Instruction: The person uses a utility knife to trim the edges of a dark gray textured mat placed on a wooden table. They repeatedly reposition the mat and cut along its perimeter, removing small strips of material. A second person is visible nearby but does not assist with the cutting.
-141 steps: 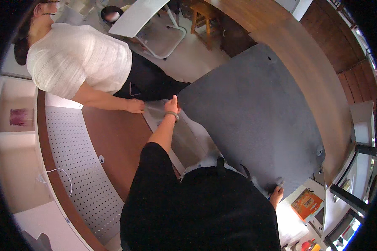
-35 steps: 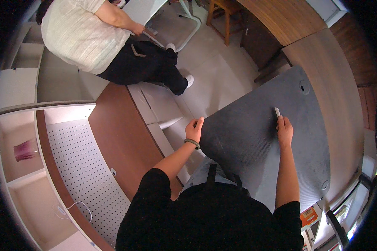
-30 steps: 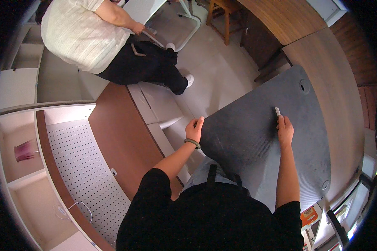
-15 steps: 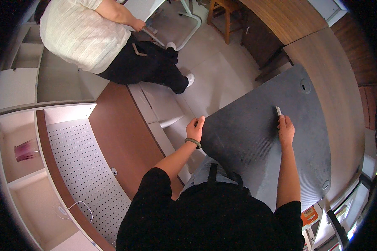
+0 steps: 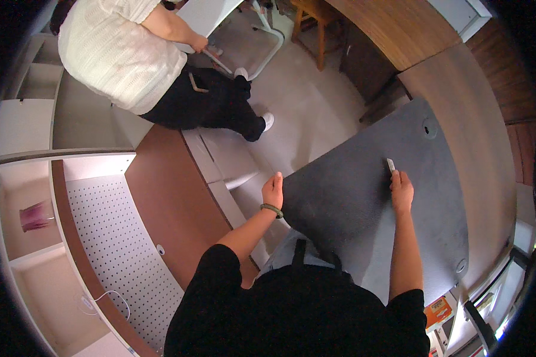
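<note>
A large dark grey mat with a fine texture spreads in front of me and to my right. Two round fittings, a far one and a near one, show at its right side. My left hand is closed on the mat's left corner, thumb up, the fingers partly hidden. Over the mat's middle, my right hand is closed round a small, pale, flat stick-like tool. Its tip points away from me; the exact kind cannot be made out.
Another person in a white top stands at the far left, one hand on a white-framed table. A brown desk with pegboard and shelves lines my left. A wooden counter curves along the right, near a wooden stool.
My right hand and the pale tool have shifted slightly left and nearer to me in the view. My left hand still holds the mat's corner, its fingers now closed tighter.
</note>
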Demonstrator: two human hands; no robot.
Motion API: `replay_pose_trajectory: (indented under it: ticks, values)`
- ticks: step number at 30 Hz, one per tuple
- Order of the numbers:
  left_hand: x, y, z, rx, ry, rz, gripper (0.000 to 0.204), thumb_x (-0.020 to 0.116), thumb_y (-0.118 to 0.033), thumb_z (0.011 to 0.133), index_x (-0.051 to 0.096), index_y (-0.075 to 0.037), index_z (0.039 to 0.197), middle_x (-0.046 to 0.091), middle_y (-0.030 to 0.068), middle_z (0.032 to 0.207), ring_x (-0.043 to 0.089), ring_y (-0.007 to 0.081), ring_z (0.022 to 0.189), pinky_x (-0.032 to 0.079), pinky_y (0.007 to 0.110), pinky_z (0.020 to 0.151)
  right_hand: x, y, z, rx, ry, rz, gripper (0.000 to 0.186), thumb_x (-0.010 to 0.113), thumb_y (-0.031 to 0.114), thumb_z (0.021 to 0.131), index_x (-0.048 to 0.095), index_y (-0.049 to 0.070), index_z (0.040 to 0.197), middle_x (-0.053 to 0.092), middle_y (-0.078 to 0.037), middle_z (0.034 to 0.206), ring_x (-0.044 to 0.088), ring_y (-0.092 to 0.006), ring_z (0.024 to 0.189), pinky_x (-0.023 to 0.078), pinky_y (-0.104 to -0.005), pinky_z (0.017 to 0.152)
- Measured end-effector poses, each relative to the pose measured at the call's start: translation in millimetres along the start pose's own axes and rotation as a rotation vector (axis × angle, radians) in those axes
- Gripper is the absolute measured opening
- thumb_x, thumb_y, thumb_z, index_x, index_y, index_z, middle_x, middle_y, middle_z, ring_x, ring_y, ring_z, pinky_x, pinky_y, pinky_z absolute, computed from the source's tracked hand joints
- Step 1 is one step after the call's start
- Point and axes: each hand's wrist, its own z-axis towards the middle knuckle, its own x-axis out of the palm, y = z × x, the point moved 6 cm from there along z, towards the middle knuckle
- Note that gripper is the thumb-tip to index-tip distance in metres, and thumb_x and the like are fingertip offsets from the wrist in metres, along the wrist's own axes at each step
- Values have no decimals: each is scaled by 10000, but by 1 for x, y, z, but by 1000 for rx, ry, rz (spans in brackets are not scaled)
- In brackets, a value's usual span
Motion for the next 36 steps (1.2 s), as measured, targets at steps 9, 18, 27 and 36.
replay_pose_trajectory:
  ticks: [9, 18, 27, 36]
  values:
    - [-2, -11, -22, 38, -48, 50, 567, 346, -425, 1014, 650, 36, 883, 663, 173, 820, 621, 304, 823, 459, 395, 801, -12, -11, -4, -10, -14, -45, 408, 469, 425, 954, 550, 46, 830, 609, -159, 735, 585, -350, 716, 434, -446, 641]
    - [0, -10, -25, -16, -79, 116, 517, 377, -399, 1002, 637, 25, 861, 650, 198, 837, 608, 332, 825, 451, 422, 784, -27, -4, -13, 6, 49, 24, 373, 483, 413, 945, 546, 51, 880, 624, -209, 878, 595, -419, 850, 446, -479, 719]
    - [39, 55, -15, -399, 113, -555, 597, 412, -485, 985, 519, 25, 1277, 554, 108, 1273, 541, 234, 1115, 406, 370, 989, -69, -1, 82, -129, -89, 167, 301, 566, 323, 910, 581, 23, 929, 639, -217, 851, 609, -421, 811, 468, -453, 708]
    - [27, 48, -54, -241, 251, -15, 628, 354, -467, 1007, 469, 86, 1283, 539, 197, 1262, 526, 297, 1134, 385, 371, 999, -75, 15, 219, -111, -380, -173, 293, 581, 341, 891, 585, 55, 960, 635, -177, 973, 601, -391, 940, 484, -486, 783]
